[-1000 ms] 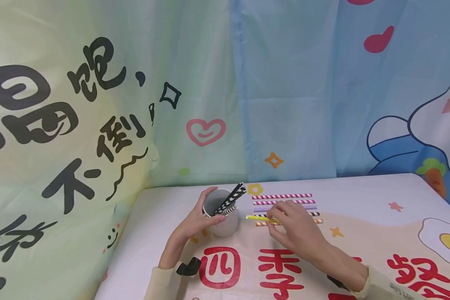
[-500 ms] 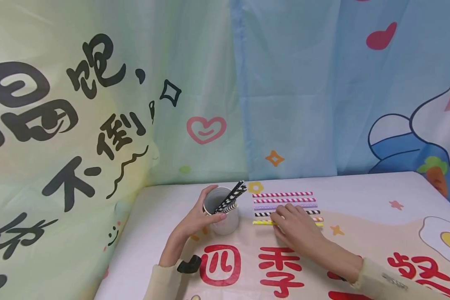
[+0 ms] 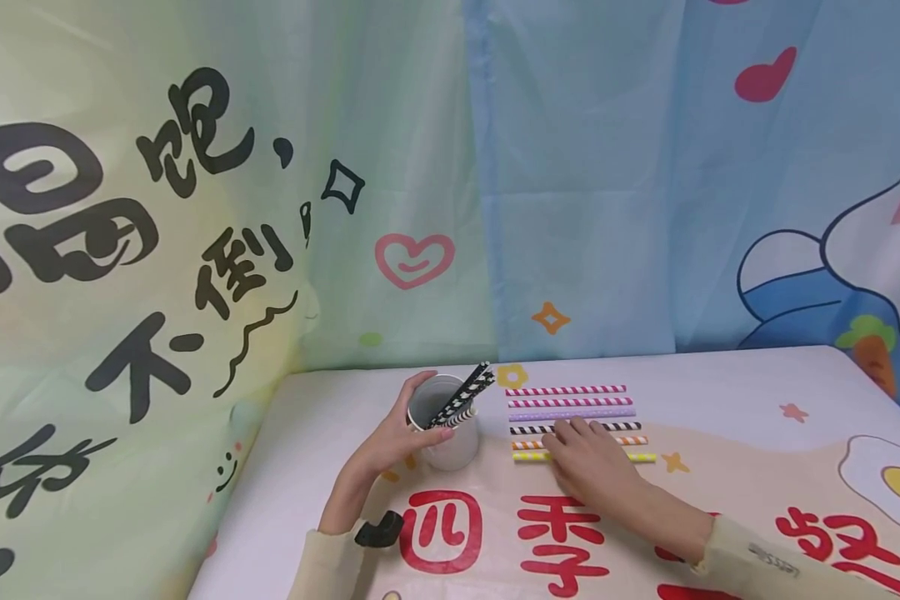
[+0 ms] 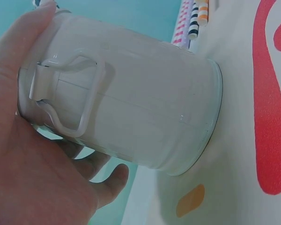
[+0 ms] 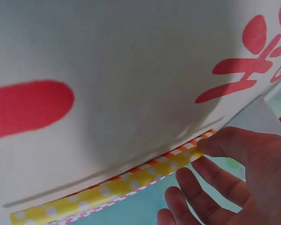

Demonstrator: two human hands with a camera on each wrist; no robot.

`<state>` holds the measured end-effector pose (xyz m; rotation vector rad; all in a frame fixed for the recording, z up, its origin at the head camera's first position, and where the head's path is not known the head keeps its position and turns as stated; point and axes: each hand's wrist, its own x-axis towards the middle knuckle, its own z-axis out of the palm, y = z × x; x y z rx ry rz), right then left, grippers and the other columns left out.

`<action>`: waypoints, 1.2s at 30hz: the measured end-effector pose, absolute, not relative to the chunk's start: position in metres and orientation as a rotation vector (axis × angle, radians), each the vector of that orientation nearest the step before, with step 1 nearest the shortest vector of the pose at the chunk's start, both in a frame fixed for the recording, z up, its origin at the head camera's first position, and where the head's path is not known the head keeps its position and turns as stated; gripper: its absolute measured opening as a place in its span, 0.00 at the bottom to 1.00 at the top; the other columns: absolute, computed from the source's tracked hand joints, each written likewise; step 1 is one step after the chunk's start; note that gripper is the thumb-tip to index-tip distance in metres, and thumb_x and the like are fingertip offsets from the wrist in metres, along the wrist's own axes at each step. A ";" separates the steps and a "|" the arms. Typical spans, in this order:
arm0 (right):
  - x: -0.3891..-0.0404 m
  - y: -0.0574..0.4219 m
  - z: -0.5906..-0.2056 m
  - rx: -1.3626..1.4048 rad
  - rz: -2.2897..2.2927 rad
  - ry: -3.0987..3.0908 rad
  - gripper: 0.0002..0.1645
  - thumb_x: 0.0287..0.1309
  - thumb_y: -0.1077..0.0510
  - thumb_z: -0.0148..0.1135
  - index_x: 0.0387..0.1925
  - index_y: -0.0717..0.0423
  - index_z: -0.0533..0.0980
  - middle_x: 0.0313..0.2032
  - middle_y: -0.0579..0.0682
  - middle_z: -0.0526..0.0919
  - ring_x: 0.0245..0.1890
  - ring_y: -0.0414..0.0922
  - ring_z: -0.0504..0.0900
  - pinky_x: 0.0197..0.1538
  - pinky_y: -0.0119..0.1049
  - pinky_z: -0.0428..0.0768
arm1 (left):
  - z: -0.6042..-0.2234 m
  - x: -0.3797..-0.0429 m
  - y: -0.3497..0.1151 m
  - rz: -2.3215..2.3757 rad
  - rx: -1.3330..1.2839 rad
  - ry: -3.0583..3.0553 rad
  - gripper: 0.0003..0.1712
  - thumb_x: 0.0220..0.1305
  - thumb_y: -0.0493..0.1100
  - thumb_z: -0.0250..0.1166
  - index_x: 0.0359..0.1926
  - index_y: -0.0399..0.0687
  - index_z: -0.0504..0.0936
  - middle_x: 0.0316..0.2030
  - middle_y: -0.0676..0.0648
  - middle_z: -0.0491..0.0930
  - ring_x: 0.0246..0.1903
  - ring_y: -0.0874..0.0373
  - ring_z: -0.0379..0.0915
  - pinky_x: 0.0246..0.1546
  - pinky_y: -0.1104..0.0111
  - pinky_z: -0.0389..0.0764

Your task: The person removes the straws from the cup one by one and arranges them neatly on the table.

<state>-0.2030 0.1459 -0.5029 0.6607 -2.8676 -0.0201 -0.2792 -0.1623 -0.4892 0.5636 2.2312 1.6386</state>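
Note:
A white pail (image 3: 450,450) with a small side bracket stands on the table, tilted slightly. My left hand (image 3: 397,433) holds it round the rim, thumb on the near side; in the left wrist view the pail (image 4: 131,93) hides part of the fingers. Several black-and-white paper straws (image 3: 461,396) lean out of it. To the right my right hand (image 3: 592,458) pinches a yellow dotted straw (image 5: 107,192) between thumb and index finger, low at the table. The yellow straw (image 3: 641,457) lies nearest in a row, just in front of an orange-striped straw (image 3: 525,444).
Behind them lie a black-striped straw (image 3: 525,431), a purple dotted one (image 3: 607,413) and two pink-striped straws (image 3: 570,402), roughly parallel. The tablecloth (image 3: 735,400) bears red characters and printed shapes. A printed curtain (image 3: 577,167) hangs behind the table.
My right hand has lowered the yellow straw to the table and brought it nearer, in front of the orange-striped one. The left hand and pail have stayed put.

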 end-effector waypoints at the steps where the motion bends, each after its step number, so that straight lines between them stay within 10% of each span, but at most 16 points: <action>1: -0.203 0.146 -0.504 0.657 -0.019 -2.875 0.25 0.50 0.49 0.76 0.49 0.51 0.80 0.47 0.52 0.82 0.49 0.50 0.78 0.54 0.49 0.80 | -0.489 -0.279 -0.162 1.639 0.562 2.231 0.52 0.58 0.50 0.74 0.75 0.70 0.50 0.71 0.46 0.60 0.70 0.45 0.57 0.67 0.42 0.68; 36: -0.204 0.143 -0.507 0.595 -0.014 -2.901 0.27 0.51 0.49 0.76 0.52 0.53 0.80 0.48 0.54 0.83 0.50 0.53 0.79 0.54 0.51 0.81 | -0.488 -0.279 -0.162 1.645 0.587 2.215 0.54 0.60 0.49 0.73 0.77 0.61 0.48 0.72 0.40 0.58 0.70 0.39 0.56 0.66 0.43 0.69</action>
